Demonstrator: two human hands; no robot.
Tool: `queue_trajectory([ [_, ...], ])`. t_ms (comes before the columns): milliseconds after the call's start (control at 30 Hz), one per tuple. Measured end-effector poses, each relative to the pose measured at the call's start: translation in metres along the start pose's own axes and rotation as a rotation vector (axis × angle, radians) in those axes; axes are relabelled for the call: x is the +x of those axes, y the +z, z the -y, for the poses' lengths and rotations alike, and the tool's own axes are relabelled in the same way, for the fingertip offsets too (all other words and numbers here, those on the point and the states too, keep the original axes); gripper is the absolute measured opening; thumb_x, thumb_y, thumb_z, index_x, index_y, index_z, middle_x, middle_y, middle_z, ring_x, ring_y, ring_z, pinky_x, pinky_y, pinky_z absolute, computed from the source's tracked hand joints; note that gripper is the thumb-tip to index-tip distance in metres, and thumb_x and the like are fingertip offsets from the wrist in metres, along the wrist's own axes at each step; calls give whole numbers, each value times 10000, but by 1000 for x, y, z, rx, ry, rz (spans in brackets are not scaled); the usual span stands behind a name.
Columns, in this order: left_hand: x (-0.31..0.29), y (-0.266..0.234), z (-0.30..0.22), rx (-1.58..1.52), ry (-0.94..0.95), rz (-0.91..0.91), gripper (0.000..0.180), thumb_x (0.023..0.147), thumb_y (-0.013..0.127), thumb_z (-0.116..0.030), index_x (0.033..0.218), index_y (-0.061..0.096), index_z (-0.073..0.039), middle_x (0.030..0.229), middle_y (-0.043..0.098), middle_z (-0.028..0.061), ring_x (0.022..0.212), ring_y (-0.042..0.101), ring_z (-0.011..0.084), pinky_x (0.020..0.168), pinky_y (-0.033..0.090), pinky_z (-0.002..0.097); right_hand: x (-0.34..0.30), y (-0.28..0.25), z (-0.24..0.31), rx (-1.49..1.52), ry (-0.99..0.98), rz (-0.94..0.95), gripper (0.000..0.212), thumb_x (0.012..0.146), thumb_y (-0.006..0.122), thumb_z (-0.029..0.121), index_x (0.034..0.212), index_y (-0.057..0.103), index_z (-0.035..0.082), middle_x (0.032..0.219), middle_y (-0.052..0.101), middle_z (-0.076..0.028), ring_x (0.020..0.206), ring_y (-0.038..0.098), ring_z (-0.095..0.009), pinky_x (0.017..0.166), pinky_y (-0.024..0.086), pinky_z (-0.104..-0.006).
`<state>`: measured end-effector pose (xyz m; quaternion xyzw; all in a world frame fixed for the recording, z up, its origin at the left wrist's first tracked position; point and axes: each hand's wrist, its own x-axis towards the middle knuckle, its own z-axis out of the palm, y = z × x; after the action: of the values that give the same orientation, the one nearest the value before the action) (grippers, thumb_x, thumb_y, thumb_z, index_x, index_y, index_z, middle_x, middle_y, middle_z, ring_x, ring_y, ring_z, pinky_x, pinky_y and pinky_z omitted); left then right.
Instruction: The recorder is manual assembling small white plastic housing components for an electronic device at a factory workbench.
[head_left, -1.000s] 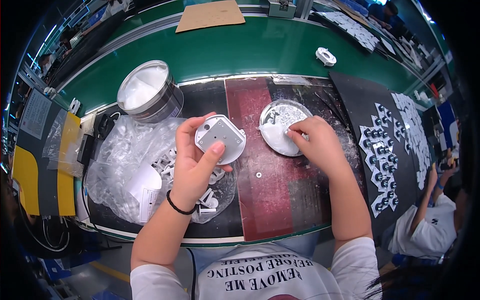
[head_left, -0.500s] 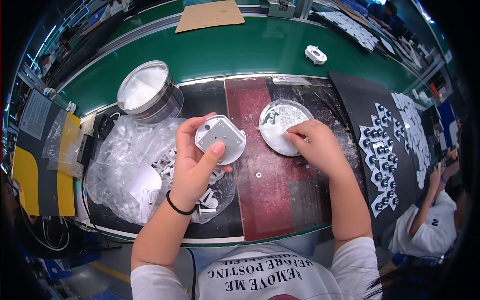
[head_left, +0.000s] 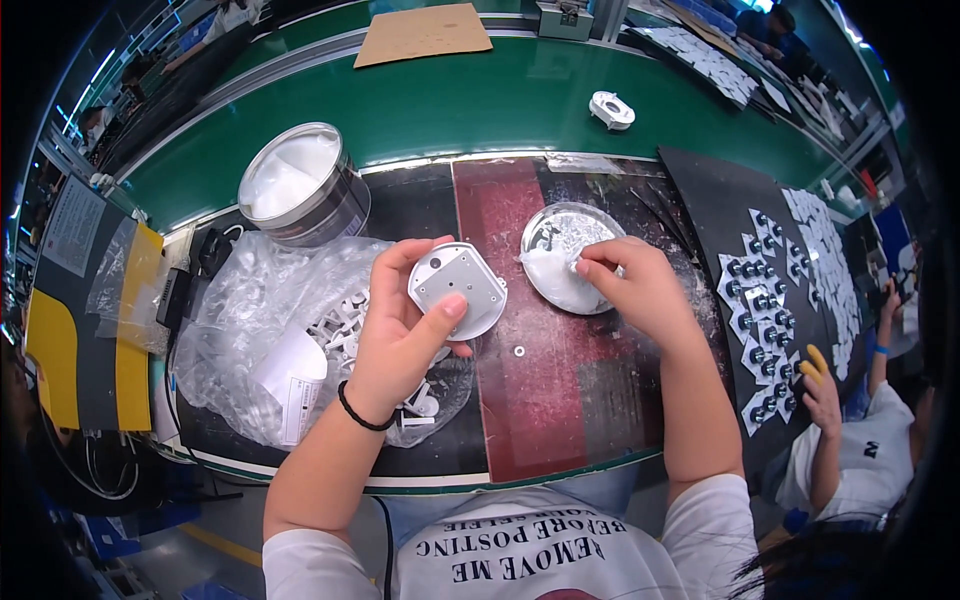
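Note:
My left hand (head_left: 405, 325) grips a white plastic housing (head_left: 480, 290) with a flat grey plate on it, thumb pressed on the plate. Over the right side of a round shallow dish (head_left: 529, 228), my right hand (head_left: 632, 285) has thumb and forefinger pinched together. A speck of white shows at those fingertips; whether it is a small part or grease I cannot make out. White grease-like paste (head_left: 562, 282) fills the dish's near part. A small white ring (head_left: 519, 351) lies on the red strip of the bench between my forearms.
At left stand a tin (head_left: 296, 190) lined with white plastic and a clear bag (head_left: 225, 330) of white plastic parts (head_left: 345, 325). Tweezers (head_left: 665, 215) lie right of the dish. Farther right, a black board (head_left: 700, 210) carries black-topped parts (head_left: 765, 330). A co-worker's hand (head_left: 822, 395) reaches near it.
My left hand has shifted slightly right and down with the housing. My right hand stays pinched at the dish. The white part on the green belt moved left; a co-worker's hand came toward the board.

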<state>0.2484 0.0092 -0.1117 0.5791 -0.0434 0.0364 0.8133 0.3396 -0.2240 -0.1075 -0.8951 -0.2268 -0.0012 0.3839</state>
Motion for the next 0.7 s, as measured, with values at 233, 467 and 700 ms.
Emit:
queue_trajectory([
  [233, 0, 0, -1, 10, -5, -12, 490, 827, 560, -96, 1223, 274, -111, 1250, 380, 94, 1005, 512, 184, 575, 537, 251, 8, -33, -28, -223, 60, -232, 188, 758, 618, 122, 904, 627, 3, 834, 599, -116, 788, 567, -214, 694, 437, -289],
  [467, 2, -1, 2, 16, -7, -10, 493, 823, 563, -99, 1226, 278, -112, 1249, 381, 90, 1013, 509, 185, 577, 539, 256, 11, -45, -55, -231, 121, -81, 193, 744, 605, 129, 899, 643, 20, 851, 626, -141, 825, 577, -267, 746, 443, -333],
  [700, 0, -1, 1, 17, -3, 1, 492, 823, 563, -99, 1227, 282, -114, 1251, 377, 88, 1011, 509, 185, 581, 538, 257, 10, -45, -60, -162, 170, 5, 186, 728, 610, 108, 890, 640, 21, 815, 633, -138, 751, 607, -249, 698, 457, -310],
])
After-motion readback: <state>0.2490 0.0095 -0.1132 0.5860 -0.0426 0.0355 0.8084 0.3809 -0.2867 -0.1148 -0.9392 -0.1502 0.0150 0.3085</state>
